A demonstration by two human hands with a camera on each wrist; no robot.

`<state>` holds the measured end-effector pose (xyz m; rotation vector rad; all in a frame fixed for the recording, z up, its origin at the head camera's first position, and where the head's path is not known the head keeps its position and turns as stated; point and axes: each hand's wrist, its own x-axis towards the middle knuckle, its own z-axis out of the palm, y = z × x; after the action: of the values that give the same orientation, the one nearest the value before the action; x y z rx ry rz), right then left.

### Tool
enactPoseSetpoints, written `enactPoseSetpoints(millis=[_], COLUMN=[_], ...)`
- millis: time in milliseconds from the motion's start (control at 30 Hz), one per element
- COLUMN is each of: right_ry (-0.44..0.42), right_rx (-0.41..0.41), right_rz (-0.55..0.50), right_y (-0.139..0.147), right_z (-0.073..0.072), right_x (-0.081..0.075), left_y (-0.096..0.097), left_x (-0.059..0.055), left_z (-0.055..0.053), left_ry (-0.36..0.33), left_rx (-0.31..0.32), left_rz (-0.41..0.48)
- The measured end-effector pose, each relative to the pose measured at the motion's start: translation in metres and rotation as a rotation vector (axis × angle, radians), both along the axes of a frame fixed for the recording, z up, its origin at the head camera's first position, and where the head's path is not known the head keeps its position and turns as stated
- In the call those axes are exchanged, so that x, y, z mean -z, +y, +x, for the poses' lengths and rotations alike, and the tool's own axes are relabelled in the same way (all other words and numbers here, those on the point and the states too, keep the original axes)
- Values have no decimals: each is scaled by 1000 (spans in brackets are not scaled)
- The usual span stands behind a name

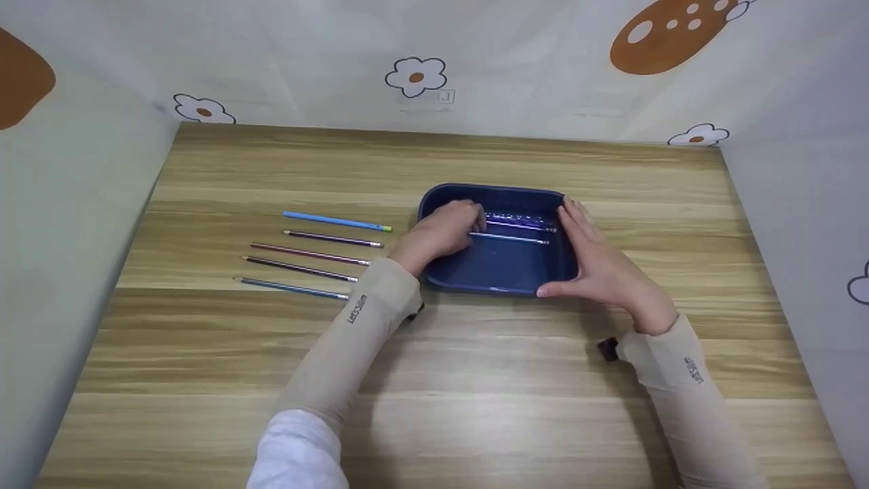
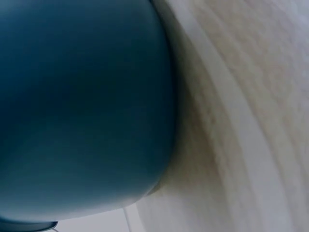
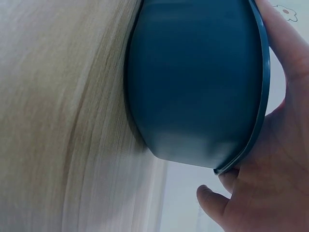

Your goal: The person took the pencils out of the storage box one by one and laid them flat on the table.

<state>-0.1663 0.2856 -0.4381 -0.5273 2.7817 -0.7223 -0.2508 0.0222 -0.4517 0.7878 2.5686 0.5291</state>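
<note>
Blue bin | L hand inside, grip: can't tell | R hand splayed on R end

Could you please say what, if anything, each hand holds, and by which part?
The right hand grips the blue bin by its right rim. Whether the left hand holds anything cannot be told.

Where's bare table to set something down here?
Free: table between the sleeves; the strip between bin and back wall; right of the right hand. Crowded: left of the bin, where pencils lie, and inside around the left hand.
</note>
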Motion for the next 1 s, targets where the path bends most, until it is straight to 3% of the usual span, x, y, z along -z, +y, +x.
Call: enactPoseSetpoints(millis=[367, 700, 1000], right_ry=[-20, -8, -13], right_rx=[9, -4, 2], right_rz=[-4, -8, -12], right_y=[0, 0, 0], right_z=[-1, 0, -1], right_x=[-1, -1, -1], left_y=[0, -2, -4], left_x=[0, 1, 1], left_z=[1, 2, 2], left_ry=[-48, -16, -41], left_rx=[-5, 52, 83], left_rz=[-13, 14, 103])
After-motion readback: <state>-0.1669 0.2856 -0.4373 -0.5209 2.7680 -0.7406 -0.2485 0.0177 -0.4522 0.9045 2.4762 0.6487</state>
